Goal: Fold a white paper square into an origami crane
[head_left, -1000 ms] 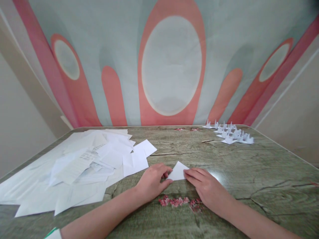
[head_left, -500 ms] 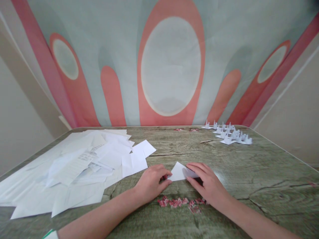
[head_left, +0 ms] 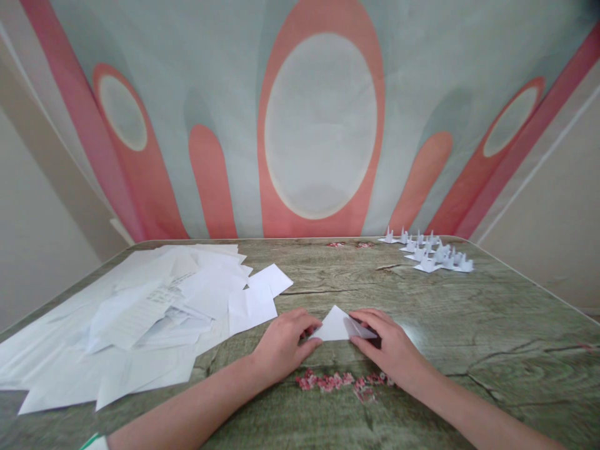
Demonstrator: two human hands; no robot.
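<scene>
A small white sheet of paper folded into a triangle (head_left: 336,326) lies between my two hands, its peak pointing away from me. My left hand (head_left: 285,342) pinches its left corner between thumb and fingers. On the other side, my right hand (head_left: 385,345) has its thumb at the lower edge and its fingers along the right slope, gripping that side. A flap on the right half of the paper stands slightly raised, its tip reaching between the right thumb and fingers.
White papers (head_left: 140,306) spread in a loose heap across the left of the wood-grain table (head_left: 469,325), with smaller white sheets (head_left: 253,306) at its right edge. Several folded paper cranes (head_left: 429,250) stand at the back right. A patterned backdrop (head_left: 323,125) rises behind the table.
The right fingers have shifted slightly left, and more of the paper's right flap and tip now shows. My left hand keeps its pinch, nearly still.
</scene>
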